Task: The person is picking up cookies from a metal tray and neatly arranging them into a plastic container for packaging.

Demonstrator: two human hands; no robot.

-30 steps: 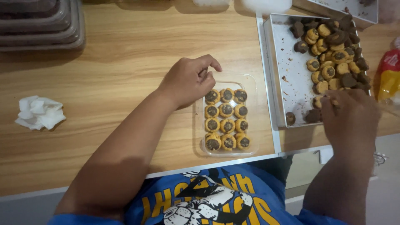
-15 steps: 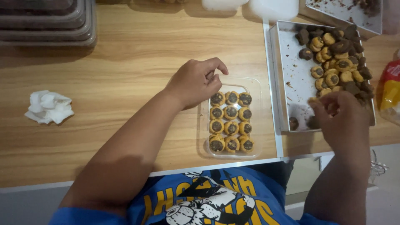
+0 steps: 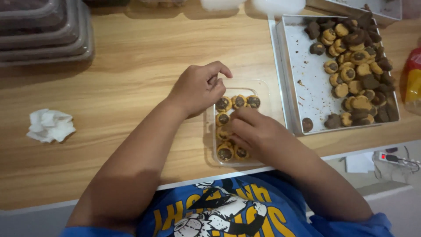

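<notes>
On the pale wooden table [image 3: 131, 79], a clear rectangular plastic container [image 3: 263, 87] holds small round golden cookies with dark chocolate centres [image 3: 239, 101]. The left hand [image 3: 197, 87], loosely curled, rests on the container's upper left corner. The right hand [image 3: 256, 131] lies over the container, hiding several cookies; its grip cannot be told. Right of the container sits a shiny metal baking tray [image 3: 307, 92]; left, crumpled white tissue [image 3: 49, 125].
</notes>
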